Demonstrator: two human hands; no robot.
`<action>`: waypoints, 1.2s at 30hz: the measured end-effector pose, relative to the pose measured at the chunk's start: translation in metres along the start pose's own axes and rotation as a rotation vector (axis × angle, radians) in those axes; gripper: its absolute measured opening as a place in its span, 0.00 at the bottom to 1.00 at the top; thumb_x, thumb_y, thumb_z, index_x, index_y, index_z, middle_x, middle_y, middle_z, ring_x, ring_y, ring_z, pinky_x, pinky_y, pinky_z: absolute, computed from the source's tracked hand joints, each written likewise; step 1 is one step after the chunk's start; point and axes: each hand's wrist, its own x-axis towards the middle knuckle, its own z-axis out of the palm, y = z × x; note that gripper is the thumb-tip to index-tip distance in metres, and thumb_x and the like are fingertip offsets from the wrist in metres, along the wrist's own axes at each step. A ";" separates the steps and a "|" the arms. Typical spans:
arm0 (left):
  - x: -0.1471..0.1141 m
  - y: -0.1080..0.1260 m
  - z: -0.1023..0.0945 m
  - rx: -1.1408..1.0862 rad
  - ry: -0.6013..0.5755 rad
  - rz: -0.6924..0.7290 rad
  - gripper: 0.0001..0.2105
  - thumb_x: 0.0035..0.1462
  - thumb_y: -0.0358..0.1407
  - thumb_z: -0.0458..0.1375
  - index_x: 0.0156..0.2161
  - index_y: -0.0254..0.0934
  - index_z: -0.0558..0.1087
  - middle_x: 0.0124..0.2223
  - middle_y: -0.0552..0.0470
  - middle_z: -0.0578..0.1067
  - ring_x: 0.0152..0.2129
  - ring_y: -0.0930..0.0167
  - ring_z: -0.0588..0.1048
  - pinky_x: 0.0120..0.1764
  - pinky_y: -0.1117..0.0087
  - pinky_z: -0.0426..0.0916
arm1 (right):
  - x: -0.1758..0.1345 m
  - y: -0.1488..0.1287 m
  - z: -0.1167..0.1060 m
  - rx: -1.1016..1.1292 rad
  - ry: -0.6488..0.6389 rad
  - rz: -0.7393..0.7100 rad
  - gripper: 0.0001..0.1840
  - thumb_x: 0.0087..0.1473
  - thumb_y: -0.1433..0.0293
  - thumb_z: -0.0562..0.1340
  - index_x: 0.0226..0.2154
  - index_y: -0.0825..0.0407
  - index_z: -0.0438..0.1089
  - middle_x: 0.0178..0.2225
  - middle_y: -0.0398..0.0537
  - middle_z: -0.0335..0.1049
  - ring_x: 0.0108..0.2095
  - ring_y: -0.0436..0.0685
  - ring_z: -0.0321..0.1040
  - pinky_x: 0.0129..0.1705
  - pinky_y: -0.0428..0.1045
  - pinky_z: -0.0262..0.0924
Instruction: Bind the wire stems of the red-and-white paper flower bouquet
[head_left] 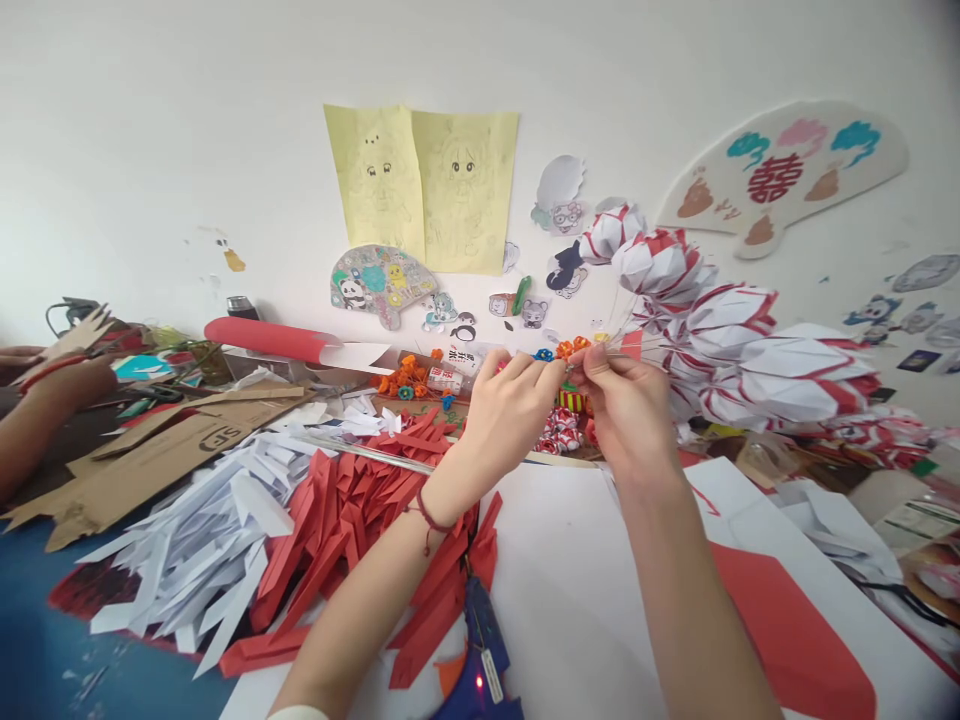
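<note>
My left hand and my right hand are raised in front of me with their fingertips almost meeting. Both are closed in a pinch. What lies between the fingers is too small and too covered to make out. Small orange flowers show right by the fingertips; whether they are held or lie behind, I cannot tell. Just beyond and below the hands is a cluster of small red-and-white folded pieces. Larger white paper flowers with red edges stand on thin stems behind my right hand.
Folded white strips and red strips are heaped at left, beside torn cardboard. White paper lies under my arms, red paper at right. Another person's hand holds red-handled scissors at far left.
</note>
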 end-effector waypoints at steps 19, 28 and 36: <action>0.003 0.000 -0.007 -0.165 -0.015 -0.132 0.12 0.68 0.31 0.45 0.36 0.37 0.70 0.31 0.53 0.75 0.27 0.73 0.69 0.39 0.69 0.56 | 0.003 -0.002 -0.003 -0.082 -0.124 -0.006 0.15 0.37 0.64 0.74 0.27 0.57 0.76 0.30 0.49 0.71 0.27 0.48 0.64 0.28 0.44 0.59; 0.004 0.006 -0.003 -0.421 0.005 -0.253 0.11 0.67 0.36 0.50 0.36 0.38 0.74 0.31 0.56 0.79 0.26 0.74 0.72 0.36 0.70 0.57 | 0.003 0.003 0.003 -0.086 0.078 -0.165 0.07 0.34 0.75 0.69 0.22 0.57 0.73 0.24 0.45 0.69 0.25 0.49 0.65 0.28 0.45 0.61; 0.008 0.008 -0.013 -0.891 -0.127 -0.471 0.12 0.63 0.36 0.54 0.32 0.36 0.77 0.30 0.53 0.79 0.27 0.72 0.74 0.33 0.73 0.63 | 0.008 0.008 -0.005 -0.077 0.040 -0.214 0.04 0.36 0.76 0.66 0.22 0.57 0.73 0.24 0.45 0.70 0.27 0.49 0.66 0.31 0.44 0.62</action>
